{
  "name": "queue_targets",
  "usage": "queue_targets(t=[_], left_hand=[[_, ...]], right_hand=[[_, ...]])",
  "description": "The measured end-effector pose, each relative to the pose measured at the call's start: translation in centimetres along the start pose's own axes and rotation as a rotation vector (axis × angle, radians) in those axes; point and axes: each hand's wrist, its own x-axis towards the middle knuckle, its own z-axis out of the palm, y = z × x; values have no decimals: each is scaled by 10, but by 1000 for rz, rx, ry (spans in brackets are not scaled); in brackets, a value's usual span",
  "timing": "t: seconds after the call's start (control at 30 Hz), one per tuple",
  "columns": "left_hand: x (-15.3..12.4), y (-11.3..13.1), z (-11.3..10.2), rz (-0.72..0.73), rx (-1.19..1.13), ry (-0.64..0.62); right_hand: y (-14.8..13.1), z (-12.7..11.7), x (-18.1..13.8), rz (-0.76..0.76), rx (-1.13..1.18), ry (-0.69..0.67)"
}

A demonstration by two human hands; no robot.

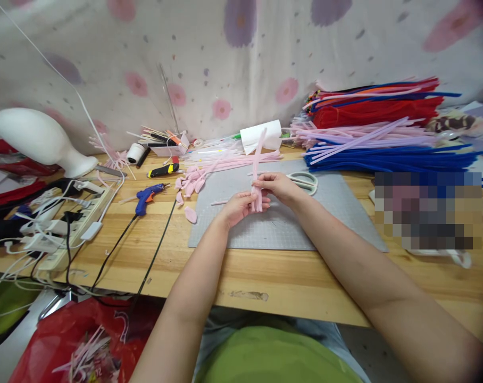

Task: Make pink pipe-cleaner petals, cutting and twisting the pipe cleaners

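Observation:
Pale pink pipe cleaners (258, 154) are held upright in a small bundle above the grey cutting mat (329, 223). My left hand (241, 208) is closed around their lower end. Higher up, the fingers of my right hand (274, 186) pinch the same strands. Scissors with pale green handles (308, 182) lie on the mat just beyond my right wrist, their blades partly hidden. Left of the mat's upper corner is a pile of pink petal-shaped pieces (193, 180), with one loose petal piece (191, 215) nearer to me.
A blue glue gun (146, 199), a yellow-black utility knife (163, 170) and a power strip (76, 229) lie leftward. Bundles of red, pink and blue pipe cleaners (385, 158) are stacked at the back right. A white foam head (38, 139) and paper roll (261, 136) are behind.

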Motion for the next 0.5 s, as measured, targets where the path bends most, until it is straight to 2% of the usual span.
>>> queue_targets(t=[0.13,0.23,0.33,0.5], left_hand=[[1,1,5,86,-3,90],[2,1,5,129,-4,170],[2,1,3,121,11,155],[1,2,2,95,5,123]], right_hand=[[4,5,0,0,44,-16],[4,6,-1,12,108,-101],[0,5,-3,37,164,-154],[-2,6,-2,-66,91,58]])
